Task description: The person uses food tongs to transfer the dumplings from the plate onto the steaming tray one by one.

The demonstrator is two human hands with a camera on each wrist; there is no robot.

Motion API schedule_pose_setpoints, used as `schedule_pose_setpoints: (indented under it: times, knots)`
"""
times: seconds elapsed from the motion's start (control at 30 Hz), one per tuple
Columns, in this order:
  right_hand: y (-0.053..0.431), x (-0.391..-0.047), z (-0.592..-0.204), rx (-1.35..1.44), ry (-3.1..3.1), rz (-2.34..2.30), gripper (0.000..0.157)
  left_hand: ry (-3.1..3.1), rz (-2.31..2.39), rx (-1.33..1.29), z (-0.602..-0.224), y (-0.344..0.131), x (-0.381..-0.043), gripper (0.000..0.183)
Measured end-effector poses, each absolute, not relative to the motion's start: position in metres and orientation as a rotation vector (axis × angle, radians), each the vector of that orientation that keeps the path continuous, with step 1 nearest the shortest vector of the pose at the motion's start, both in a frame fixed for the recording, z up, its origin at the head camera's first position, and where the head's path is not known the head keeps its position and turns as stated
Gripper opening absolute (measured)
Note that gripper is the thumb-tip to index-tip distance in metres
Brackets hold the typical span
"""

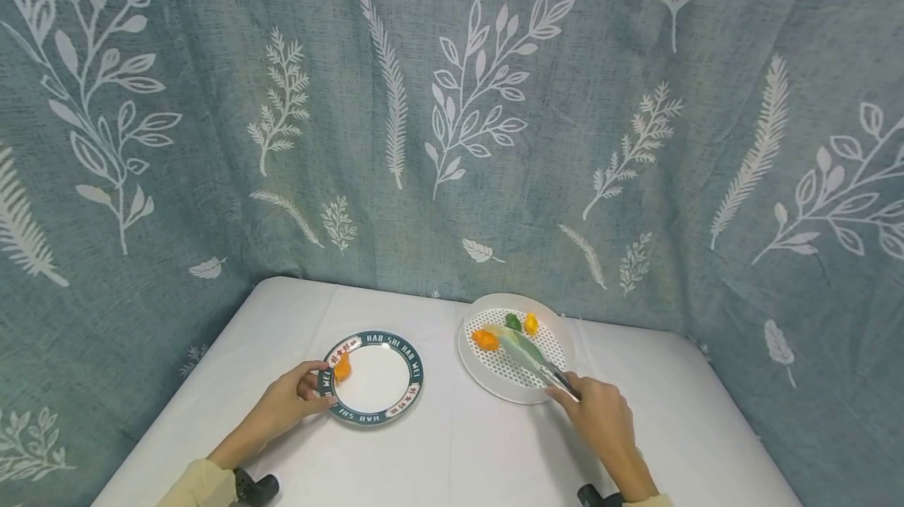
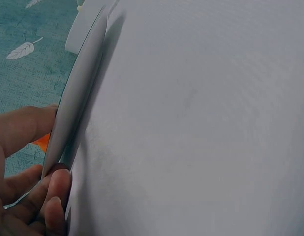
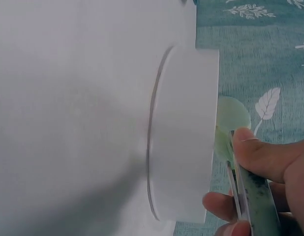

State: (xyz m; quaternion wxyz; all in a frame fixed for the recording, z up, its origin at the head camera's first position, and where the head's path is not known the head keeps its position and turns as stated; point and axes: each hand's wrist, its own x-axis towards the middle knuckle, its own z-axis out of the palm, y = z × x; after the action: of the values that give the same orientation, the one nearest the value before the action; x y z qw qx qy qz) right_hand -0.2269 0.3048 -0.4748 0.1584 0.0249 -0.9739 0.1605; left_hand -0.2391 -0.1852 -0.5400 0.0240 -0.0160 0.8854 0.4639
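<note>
My left hand (image 1: 289, 395) grips the left rim of a round plate (image 1: 417, 373) with a dark green lettered border. The left wrist view has this plate (image 2: 80, 88) edge-on and tilted, thumb on one face, fingers at the edge. A small orange pepper (image 1: 342, 368) lies at the plate's left side. In my right hand (image 1: 603, 417) is a pair of tongs (image 1: 526, 351) with pale green ends, reaching over a white round drain basket (image 1: 508, 391). Inside it are an orange pepper (image 1: 485, 340) by the tong tips, a green pepper (image 1: 513, 322) and a yellow pepper (image 1: 531, 324).
A white cloth (image 1: 438, 460) covers the table. Behind it and at both sides hangs a blue-green leaf-patterned curtain (image 1: 395, 240). The basket's tall plain wall (image 3: 184, 137) shows in the right wrist view, near the table's back edge.
</note>
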Motion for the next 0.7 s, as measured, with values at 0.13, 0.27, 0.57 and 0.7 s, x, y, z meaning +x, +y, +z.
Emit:
schedule_pose_setpoints:
  times: [0.13,0.27,0.57,0.7]
  knots:
    - [0.311,-0.229,-0.474,0.044,-2.807,0.442,0.043,2.746,1.433,-0.048,-0.540,-0.185,-0.239,0.075]
    - [0.315,-0.232,-0.474,0.030,-2.823,0.425,0.037,2.742,1.432,-0.052,-0.540,-0.186,-0.239,0.075]
    - [0.315,-0.240,-0.476,0.005,-2.891,0.369,0.040,2.745,1.418,-0.065,-0.540,-0.185,-0.240,0.076]
    - [0.314,-0.242,-0.475,-0.002,-2.908,0.338,0.036,2.752,1.413,-0.065,-0.541,-0.185,-0.240,0.076]
